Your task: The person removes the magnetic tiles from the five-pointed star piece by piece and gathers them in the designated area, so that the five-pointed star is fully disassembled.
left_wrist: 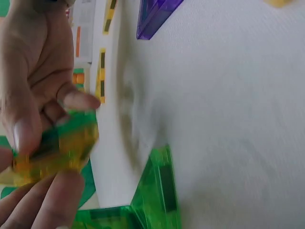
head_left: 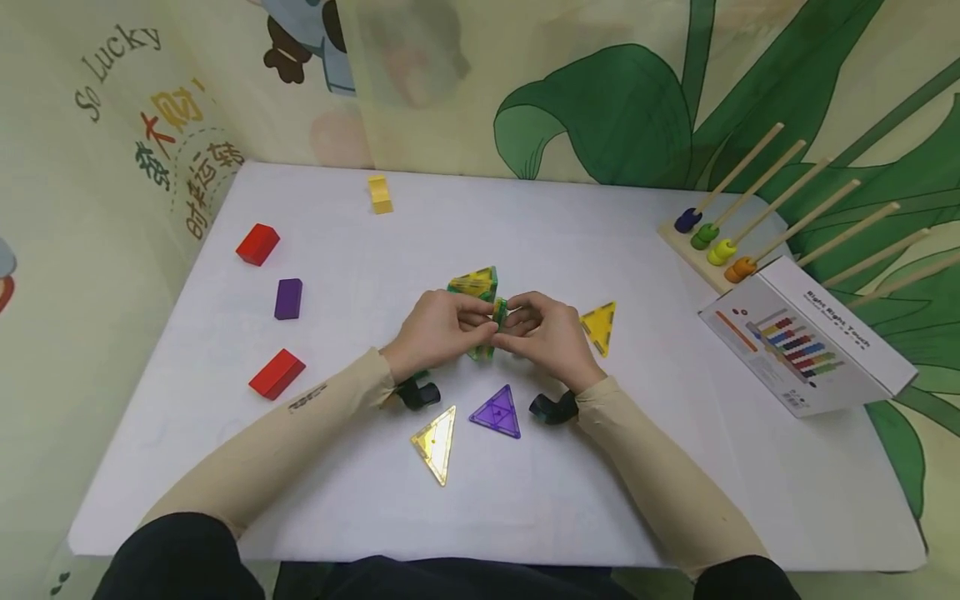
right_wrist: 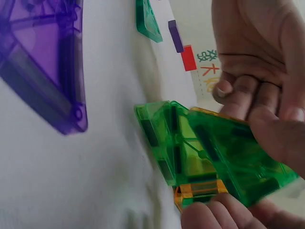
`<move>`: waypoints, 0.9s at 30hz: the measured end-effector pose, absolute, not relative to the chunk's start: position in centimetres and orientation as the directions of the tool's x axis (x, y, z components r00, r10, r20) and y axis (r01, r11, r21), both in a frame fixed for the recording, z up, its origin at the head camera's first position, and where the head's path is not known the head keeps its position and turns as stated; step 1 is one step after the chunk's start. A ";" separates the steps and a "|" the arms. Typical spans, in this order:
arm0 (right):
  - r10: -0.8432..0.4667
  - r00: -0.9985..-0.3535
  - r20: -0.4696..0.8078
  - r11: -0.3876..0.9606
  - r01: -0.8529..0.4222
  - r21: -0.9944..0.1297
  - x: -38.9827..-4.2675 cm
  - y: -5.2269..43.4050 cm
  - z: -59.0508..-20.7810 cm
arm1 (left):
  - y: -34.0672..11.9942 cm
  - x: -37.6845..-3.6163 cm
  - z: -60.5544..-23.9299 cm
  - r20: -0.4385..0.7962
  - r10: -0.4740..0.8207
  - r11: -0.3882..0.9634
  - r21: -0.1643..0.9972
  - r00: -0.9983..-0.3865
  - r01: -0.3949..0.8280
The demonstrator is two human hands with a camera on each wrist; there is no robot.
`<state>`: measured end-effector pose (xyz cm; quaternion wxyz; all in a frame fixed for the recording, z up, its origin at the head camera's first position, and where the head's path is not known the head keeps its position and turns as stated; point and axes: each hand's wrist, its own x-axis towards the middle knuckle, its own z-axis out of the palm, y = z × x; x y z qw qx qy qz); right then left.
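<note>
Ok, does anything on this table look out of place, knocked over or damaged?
Nothing looks spilled or broken. The one oddity: the abacus box leans tilted against the wooden peg rack at the table's right edge rather than lying flat. The loose blocks and triangle tiles are scattered, and both hands hold the green tile cluster.

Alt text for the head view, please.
Both hands, left hand and right hand, pinch a cluster of green and yellow tiles at the middle of a white table; loose triangles, wooden blocks and a bead rack lie around.
</note>
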<state>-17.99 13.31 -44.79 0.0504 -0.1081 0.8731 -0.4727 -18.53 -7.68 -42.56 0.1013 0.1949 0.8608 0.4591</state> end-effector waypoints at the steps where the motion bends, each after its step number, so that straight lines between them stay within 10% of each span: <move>1: -0.216 -0.976 0.028 0.521 -0.140 -0.842 -18.0 13.2 -44.9 | -7.6 -18.5 -42.5 0.029 0.423 0.503 0.824 -0.905 0.261; 27: -0.244 -0.969 0.030 0.319 -0.110 -0.942 -18.6 14.9 -44.3 | -8.3 -18.9 -41.2 0.050 0.342 0.449 0.869 -0.938 0.210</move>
